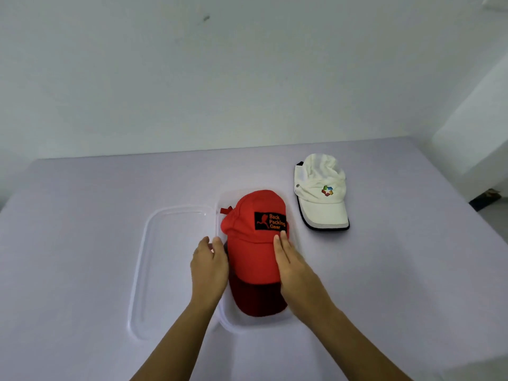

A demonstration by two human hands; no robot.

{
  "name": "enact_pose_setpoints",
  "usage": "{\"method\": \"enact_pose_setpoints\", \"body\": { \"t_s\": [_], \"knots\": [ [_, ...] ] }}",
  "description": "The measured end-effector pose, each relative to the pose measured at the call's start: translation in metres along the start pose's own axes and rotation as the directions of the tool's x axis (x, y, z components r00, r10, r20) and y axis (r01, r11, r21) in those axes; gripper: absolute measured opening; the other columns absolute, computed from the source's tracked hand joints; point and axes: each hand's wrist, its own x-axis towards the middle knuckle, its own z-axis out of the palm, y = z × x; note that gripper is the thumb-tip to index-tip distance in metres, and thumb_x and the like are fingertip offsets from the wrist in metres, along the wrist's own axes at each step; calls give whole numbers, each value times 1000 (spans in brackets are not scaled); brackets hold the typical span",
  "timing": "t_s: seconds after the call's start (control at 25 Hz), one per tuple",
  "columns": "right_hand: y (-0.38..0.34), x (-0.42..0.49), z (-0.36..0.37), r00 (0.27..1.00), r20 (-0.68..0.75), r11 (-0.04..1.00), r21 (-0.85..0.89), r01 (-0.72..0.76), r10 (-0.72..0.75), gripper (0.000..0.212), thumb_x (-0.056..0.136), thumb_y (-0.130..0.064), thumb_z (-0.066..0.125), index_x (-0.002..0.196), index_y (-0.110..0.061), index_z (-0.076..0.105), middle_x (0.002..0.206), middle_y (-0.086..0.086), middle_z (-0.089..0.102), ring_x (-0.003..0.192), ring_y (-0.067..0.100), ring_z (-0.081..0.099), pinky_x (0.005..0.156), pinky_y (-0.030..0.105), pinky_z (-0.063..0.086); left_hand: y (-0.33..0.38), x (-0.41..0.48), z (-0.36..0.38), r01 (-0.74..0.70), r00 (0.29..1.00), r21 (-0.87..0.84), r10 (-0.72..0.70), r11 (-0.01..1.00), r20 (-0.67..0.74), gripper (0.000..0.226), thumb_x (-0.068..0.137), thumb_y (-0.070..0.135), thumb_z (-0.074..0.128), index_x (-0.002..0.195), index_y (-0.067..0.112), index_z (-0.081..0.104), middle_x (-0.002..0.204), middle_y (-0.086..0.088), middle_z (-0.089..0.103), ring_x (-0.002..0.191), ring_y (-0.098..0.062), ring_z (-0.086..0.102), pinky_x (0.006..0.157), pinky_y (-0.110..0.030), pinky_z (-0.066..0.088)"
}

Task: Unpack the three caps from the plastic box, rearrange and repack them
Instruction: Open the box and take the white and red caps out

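Red cap (254, 243) in plastic box (228, 323) — left hand (210, 266), right hand (291, 266) flat-fingered against brim sides, unclenched; lift evenly, keep crown uncrushed.

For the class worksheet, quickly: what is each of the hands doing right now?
Left hand: open, fingers at the left side of the red cap, gripping nothing clearly.
Right hand: open, flat on the red cap.

Left hand (209, 264) cupped, right hand (292, 264) flat, fingers extended

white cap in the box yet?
No, the white cap lies on the table, right of the plastic box holding the red cap.
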Motion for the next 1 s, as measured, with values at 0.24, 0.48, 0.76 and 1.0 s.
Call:
{"method": "enact_pose_setpoints", "body": {
  "t_s": [0.24,0.48,0.76,1.0],
  "knots": [
    [-7,-3,-21,895,-425,988,-127,86,-133,43,99,-2,17,132,3,42,139,23,45,126,36,48,92,44,52,72,-15,17,127,985,-398,-70,908,155,46,97,40,30,122,12,55,124,-7,61,110,-25,59,99,-44,46],
    [73,-19,-69,749,-662,990,114,83,14,63,98,-43,32,149,-17,4,150,16,21,141,28,22,112,39,30,124,-58,80,-150,978,-459,201,876,64,38,94,42,31,91,17,59,107,-9,62,106,-22,57,100,-42,42],
    [249,-80,-84,816,-560,990,85,-111,140,70,93,-45,37,149,-16,7,146,19,33,137,29,27,100,49,36,126,-103,250,-4,941,-354,124,935,316,30,99,32,35,84,18,57,81,3,55,80,-13,50,76,-30,43],
    [344,-118,-56,947,-264,983,62,-174,184,118,65,-2,79,148,-21,-2,139,21,46,130,35,42,94,41,40,69,-116,348,82,916,-102,-35,991,399,46,98,19,36,143,19,28,136,-7,50,115,-25,52,98,-36,42]
  ]
}}
